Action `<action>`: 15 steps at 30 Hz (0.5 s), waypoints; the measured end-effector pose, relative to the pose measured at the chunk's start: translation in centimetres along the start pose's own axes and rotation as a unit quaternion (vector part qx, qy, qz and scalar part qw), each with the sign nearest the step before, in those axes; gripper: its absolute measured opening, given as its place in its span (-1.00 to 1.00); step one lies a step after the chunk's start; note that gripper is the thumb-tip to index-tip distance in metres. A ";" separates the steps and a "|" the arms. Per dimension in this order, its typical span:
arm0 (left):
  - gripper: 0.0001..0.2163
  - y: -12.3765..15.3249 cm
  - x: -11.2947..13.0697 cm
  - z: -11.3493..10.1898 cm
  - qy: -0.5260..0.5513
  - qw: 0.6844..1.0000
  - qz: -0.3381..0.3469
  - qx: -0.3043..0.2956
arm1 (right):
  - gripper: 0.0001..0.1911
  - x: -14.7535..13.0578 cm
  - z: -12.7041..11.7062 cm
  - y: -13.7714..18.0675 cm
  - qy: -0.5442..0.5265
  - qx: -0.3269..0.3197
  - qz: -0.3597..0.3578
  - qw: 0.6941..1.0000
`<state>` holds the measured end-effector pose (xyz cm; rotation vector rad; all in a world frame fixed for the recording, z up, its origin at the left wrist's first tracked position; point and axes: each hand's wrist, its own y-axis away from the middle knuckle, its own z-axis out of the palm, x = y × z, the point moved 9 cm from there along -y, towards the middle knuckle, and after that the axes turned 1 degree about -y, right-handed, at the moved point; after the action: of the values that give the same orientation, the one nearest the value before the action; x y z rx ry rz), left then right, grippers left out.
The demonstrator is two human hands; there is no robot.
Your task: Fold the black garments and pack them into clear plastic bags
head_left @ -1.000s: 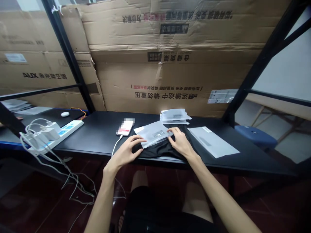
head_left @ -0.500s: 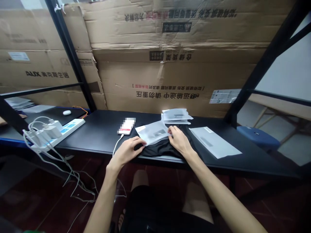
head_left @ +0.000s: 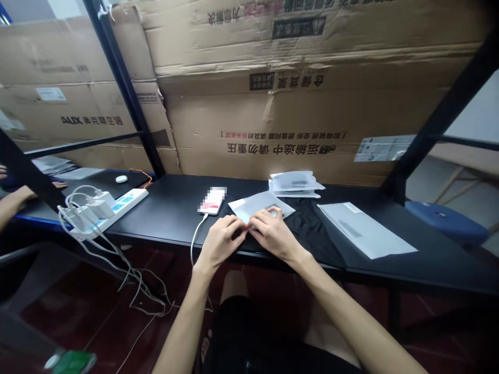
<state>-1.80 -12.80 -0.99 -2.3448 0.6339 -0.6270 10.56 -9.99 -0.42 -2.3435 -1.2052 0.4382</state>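
My left hand (head_left: 221, 240) and my right hand (head_left: 273, 232) meet at the near edge of a frosted plastic bag (head_left: 260, 205) that lies on a folded black garment (head_left: 307, 228) on the black table (head_left: 167, 210). Both hands have their fingers curled and pinched at the bag's near edge, close to each other. The bag lies flat, with a dark label showing through it. What the fingertips grip is partly hidden.
A phone (head_left: 212, 201) on a white cable lies left of the bag. A stack of similar bags (head_left: 295, 184) sits behind, a larger flat bag (head_left: 364, 229) to the right. A power strip (head_left: 102, 209) with chargers is at left. Another person's arm (head_left: 13, 200) shows far left. Cardboard boxes (head_left: 296, 88) stand behind.
Both hands have come together at the bag's near edge; earlier they were apart, one on each side of the bag. The camera has shifted slightly to the left.
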 end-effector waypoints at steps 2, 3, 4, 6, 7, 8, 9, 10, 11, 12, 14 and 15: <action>-0.95 0.0 -0.1 0.1 -0.010 1.000 -0.006 -0.001 | -0.79 0.0 0.4 -0.1 0.011 -0.002 -0.002 1.000; -0.96 -0.1 -0.1 0.1 -0.010 1.000 -0.006 -0.005 | -0.77 0.0 0.4 -0.1 0.016 -0.001 -0.003 1.000; -0.97 -0.1 0.0 0.2 -0.007 1.000 -0.005 -0.009 | -0.75 0.1 0.4 0.0 0.021 0.001 -0.004 1.000; -0.95 -0.2 0.0 0.3 -0.001 1.000 -0.004 -0.016 | -0.73 0.0 0.2 0.1 0.027 0.006 -0.006 1.000; -0.93 -0.2 0.0 0.3 0.001 1.000 -0.005 -0.017 | -0.72 -0.1 0.1 0.2 0.030 0.008 -0.005 1.000; -0.92 -0.2 0.0 0.3 0.002 1.000 -0.007 -0.017 | -0.72 -0.1 0.0 0.2 0.031 0.010 -0.003 0.999; -0.91 -0.2 0.0 0.2 0.003 1.000 -0.009 -0.016 | -0.72 -0.1 -0.2 0.2 0.033 0.012 0.000 0.999; -0.91 -0.2 -0.1 0.2 0.005 1.000 -0.010 -0.015 | -0.72 -0.1 -0.3 0.3 0.034 0.011 0.005 0.999; -0.91 -0.2 -0.1 0.2 0.007 1.000 -0.011 -0.015 | -0.72 0.0 -0.3 0.3 0.035 0.010 0.011 0.999; -0.91 -0.2 -0.2 0.2 0.010 1.000 -0.012 -0.016 | -0.71 0.1 -0.5 0.3 0.036 0.010 0.016 0.999; -0.91 -0.1 -0.2 0.1 0.017 1.000 -0.011 -0.014 | -0.71 0.7 -0.8 0.5 0.043 0.013 0.023 0.999; -0.90 -0.1 -0.2 0.0 0.019 1.000 -0.011 -0.013 | -0.71 1.1 -1.0 0.7 0.050 0.018 0.024 0.998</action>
<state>-1.85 -12.61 -0.97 -2.3707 0.6381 -0.6778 12.11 -9.71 0.04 -2.3388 -1.0879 0.3529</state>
